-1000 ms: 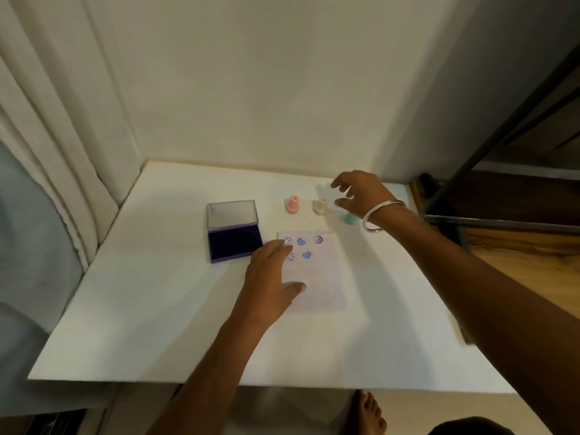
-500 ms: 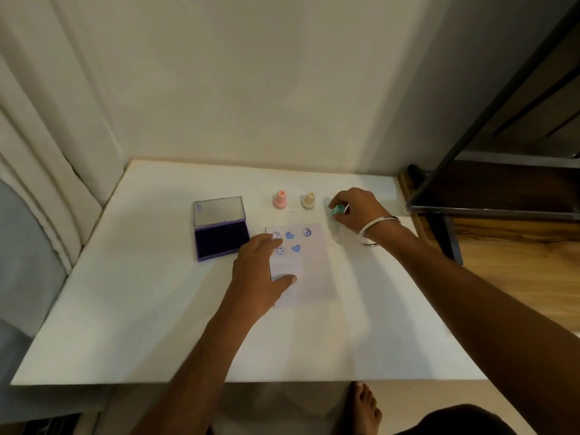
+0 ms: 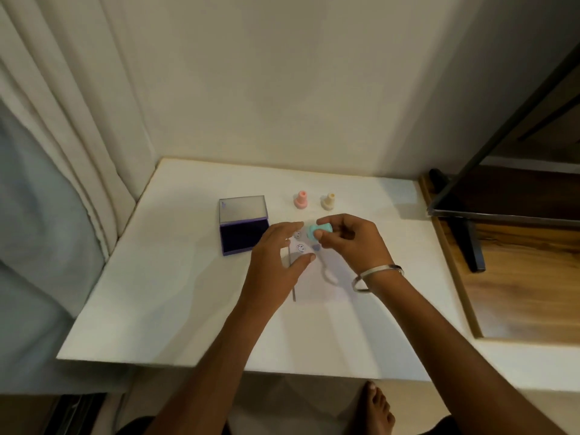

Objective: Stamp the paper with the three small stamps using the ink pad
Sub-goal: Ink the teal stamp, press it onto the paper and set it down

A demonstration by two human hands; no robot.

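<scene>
My right hand (image 3: 351, 243) grips a small teal stamp (image 3: 318, 230), tipped on its side above the paper (image 3: 317, 287), its face turned left. My left hand (image 3: 276, 262) lies on the paper's left part with fingers spread and holds nothing. Blue smiley and heart prints (image 3: 301, 248) show between the two hands. A purple ink pad (image 3: 243, 237) lies open to the left of the paper, lid up. A pink stamp (image 3: 301, 200) and a cream stamp (image 3: 328, 200) stand upright behind the paper.
The white table (image 3: 163, 309) sits in a corner, with a curtain (image 3: 62, 152) on the left and a wall behind. A dark metal frame (image 3: 470, 215) and a wooden surface (image 3: 518, 277) lie to the right. A bare foot (image 3: 376, 409) shows below the front edge.
My right hand took the teal stamp off the table at the right and carried it left over the paper. The left hand stayed on the paper. The camera tilted.
</scene>
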